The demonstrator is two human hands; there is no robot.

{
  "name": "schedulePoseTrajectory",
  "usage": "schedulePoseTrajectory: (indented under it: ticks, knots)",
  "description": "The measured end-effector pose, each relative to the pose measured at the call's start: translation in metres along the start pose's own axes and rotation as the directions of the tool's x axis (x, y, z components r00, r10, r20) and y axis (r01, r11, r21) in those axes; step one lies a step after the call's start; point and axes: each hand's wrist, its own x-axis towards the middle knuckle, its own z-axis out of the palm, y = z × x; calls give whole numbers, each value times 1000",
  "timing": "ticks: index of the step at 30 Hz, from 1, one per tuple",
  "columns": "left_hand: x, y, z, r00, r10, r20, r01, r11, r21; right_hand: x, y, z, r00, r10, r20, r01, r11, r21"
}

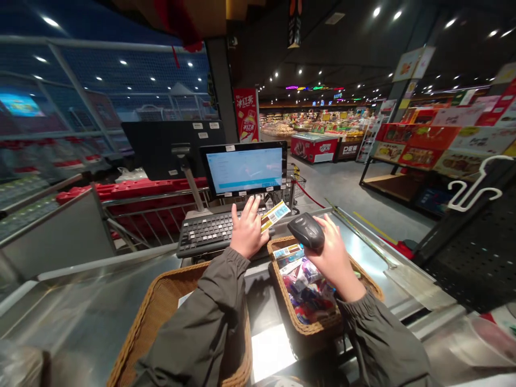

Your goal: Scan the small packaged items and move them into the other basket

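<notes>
My left hand (247, 232) is over the right part of a black keyboard (209, 231), its fingers stretched toward the screen. At its thumb side it holds a small flat yellow, white and blue packet (276, 215) with a barcode on it. My right hand (332, 258) is wrapped round a black handheld barcode scanner (306, 230), whose head points left toward the packet. Below the scanner stands a wicker basket (300, 327) with many small, colourful wrapped packets (308, 287). A larger wicker basket (135, 328) lies under my left forearm, with something white inside, partly hidden by the sleeve.
A lit monitor (245, 169) stands behind the keyboard, with a dark second display (161, 148) to its left. The metal counter (76, 322) runs around the baskets. A white hanger-shaped rack (475, 188) is at right. Stacked boxes (427, 140) and a chest freezer (314, 148) stand farther off.
</notes>
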Motion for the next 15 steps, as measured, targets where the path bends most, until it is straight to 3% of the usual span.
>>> schedulePoseTrajectory:
  ticks: [7,15]
  knots:
    - [-15,-34,-29,996,-41,-83,45,998,51,-2,-46,9,990,-117,83,115,993,20]
    - [-35,-58,-49,992,-80,-96,87,994,70,-6,-76,24,978,-169,125,167,986,28]
